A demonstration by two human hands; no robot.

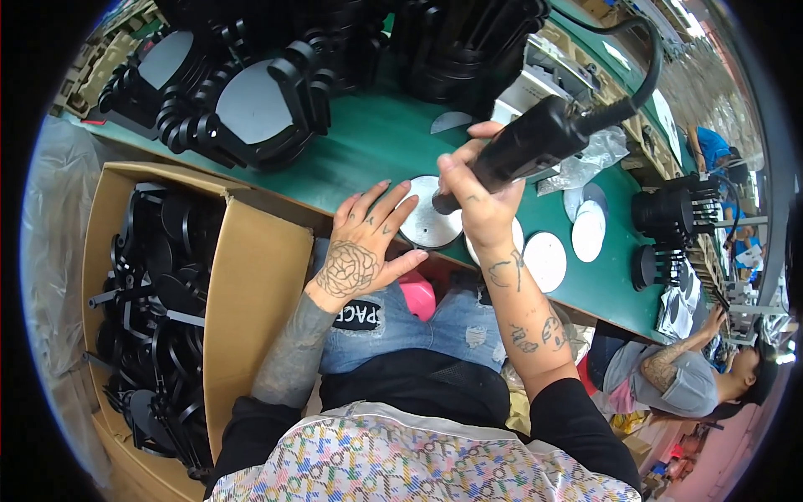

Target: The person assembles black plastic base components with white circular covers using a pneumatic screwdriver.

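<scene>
My right hand (487, 209) is wrapped round a black corded electric screwdriver (535, 142). Its lower end is down at a round white disc (431, 232) with a dark rim, near the table's front edge. Whether the tip sits on a screw is hidden. My left hand (361, 243) rests palm down with fingers stretched out, the fingertips touching the disc's left side. More white discs (545, 262) lie just to the right, partly behind my right wrist.
The table (376, 138) is green. Black round-based parts (255, 105) are stacked at the far left, others (665, 209) at the right. A cardboard box (251, 259) of black parts stands left of my legs. A co-worker (686, 376) sits at the right.
</scene>
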